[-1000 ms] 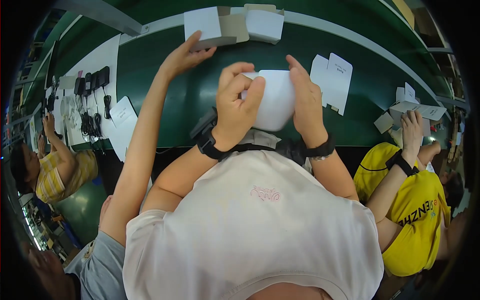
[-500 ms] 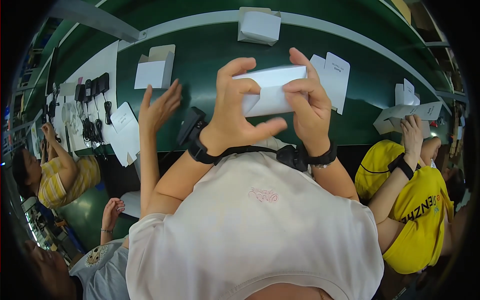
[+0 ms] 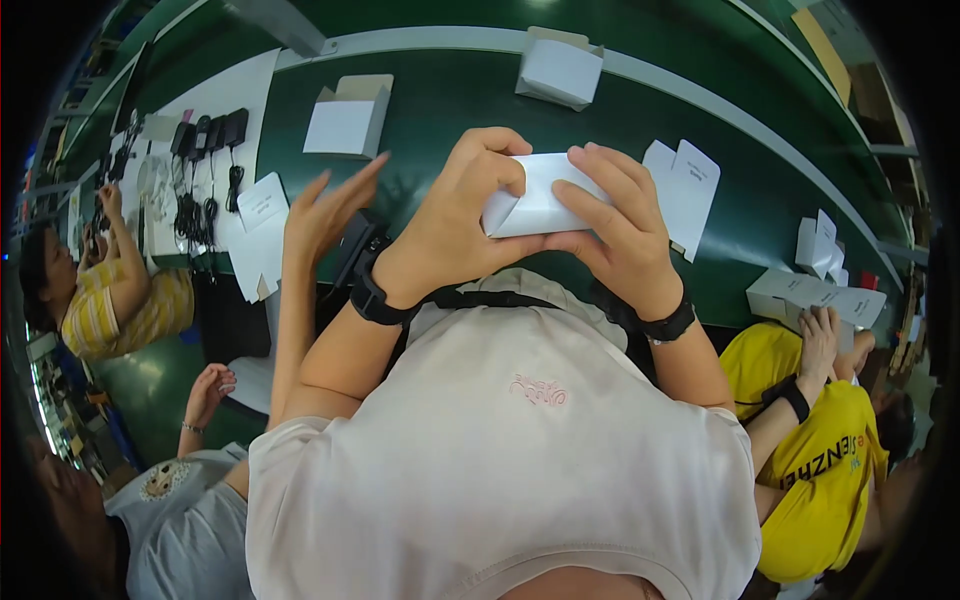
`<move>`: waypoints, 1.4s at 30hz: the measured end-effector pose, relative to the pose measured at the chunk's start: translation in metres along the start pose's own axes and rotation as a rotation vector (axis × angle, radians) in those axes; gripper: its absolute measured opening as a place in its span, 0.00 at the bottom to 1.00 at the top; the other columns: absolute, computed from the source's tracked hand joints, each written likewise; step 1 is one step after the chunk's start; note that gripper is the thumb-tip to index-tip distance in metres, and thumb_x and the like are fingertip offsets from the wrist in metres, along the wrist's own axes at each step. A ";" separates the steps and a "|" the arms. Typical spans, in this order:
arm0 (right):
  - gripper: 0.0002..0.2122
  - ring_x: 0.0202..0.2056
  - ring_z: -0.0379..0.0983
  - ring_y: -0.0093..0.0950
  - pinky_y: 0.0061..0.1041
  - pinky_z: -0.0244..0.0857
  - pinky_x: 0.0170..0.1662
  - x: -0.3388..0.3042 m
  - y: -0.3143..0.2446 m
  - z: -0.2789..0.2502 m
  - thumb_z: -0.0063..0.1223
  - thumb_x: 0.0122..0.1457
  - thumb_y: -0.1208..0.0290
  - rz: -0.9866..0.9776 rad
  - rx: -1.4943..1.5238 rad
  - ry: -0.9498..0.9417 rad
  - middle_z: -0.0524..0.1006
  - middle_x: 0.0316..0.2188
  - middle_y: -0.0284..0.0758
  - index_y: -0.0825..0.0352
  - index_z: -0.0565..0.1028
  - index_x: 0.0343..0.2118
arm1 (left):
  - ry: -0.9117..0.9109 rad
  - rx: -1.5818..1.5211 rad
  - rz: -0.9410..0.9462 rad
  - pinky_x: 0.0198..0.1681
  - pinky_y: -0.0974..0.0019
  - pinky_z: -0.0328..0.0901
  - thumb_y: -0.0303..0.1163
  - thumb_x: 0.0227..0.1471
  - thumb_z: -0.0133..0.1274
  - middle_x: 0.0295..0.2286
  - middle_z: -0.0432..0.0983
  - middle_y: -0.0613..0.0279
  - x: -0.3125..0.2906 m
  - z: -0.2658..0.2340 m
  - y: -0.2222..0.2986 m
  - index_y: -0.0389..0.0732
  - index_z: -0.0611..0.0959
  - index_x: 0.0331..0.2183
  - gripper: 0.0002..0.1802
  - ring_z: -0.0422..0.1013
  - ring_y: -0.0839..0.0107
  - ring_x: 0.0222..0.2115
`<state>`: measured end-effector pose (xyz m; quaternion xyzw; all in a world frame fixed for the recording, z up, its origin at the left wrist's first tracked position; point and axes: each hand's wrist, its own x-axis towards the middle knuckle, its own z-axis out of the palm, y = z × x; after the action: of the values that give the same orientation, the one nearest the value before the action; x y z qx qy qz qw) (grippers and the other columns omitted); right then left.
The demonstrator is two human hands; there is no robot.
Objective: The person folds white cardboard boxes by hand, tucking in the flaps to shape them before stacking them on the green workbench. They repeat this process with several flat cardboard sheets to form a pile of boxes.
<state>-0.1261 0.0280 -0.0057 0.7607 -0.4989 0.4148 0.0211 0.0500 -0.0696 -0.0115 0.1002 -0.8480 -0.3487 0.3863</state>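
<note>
A small white cardboard box (image 3: 528, 214) is held up in front of my chest, above the green table. My left hand (image 3: 440, 225) grips its left end, with curled fingers on the upper edge and the thumb running beneath. Wrapped over the right end of the same box is my right hand (image 3: 635, 235), its fingers lying across the top and its thumb below. The fingers hide much of the box's right side. Black bands sit on both my wrists.
Open white boxes stand at the far left (image 3: 345, 125) and far middle (image 3: 560, 72). A flat carton (image 3: 690, 190) lies to the right. At left are another flat carton (image 3: 262, 235), black power adapters (image 3: 212, 132) and a co-worker's open hand (image 3: 328, 215). A yellow-shirted co-worker handles cartons (image 3: 815, 295).
My right fingers have closed further over the box, and my left thumb has come in under it. The whole view has shifted a little. The co-worker's hand at left stays raised.
</note>
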 end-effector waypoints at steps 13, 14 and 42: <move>0.19 0.48 0.64 0.38 0.31 0.61 0.47 0.014 -0.016 0.005 0.62 0.40 0.64 0.007 0.088 -0.028 0.74 0.41 0.34 0.63 0.75 0.37 | 0.192 0.072 0.033 0.37 0.63 0.65 0.26 0.25 0.68 0.39 0.66 0.51 -0.018 -0.008 0.010 0.42 0.68 0.32 0.29 0.65 0.55 0.39; 0.18 0.48 0.64 0.37 0.31 0.61 0.47 0.015 -0.017 0.005 0.62 0.40 0.65 0.004 0.084 -0.008 0.73 0.42 0.34 0.63 0.75 0.37 | 0.189 0.071 0.047 0.37 0.63 0.65 0.26 0.25 0.68 0.39 0.66 0.51 -0.019 -0.009 0.011 0.42 0.69 0.32 0.29 0.65 0.55 0.39; 0.16 0.44 0.65 0.29 0.44 0.49 0.57 0.027 -0.050 0.002 0.63 0.38 0.71 -0.076 0.041 -0.178 0.75 0.38 0.25 0.56 0.79 0.36 | 0.241 0.035 0.101 0.38 0.63 0.66 0.25 0.28 0.67 0.42 0.65 0.52 -0.040 -0.024 0.022 0.42 0.74 0.28 0.21 0.66 0.57 0.40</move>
<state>-0.0821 0.0320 0.0297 0.8132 -0.4610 0.3545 -0.0231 0.0971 -0.0482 -0.0092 0.1051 -0.8054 -0.2993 0.5007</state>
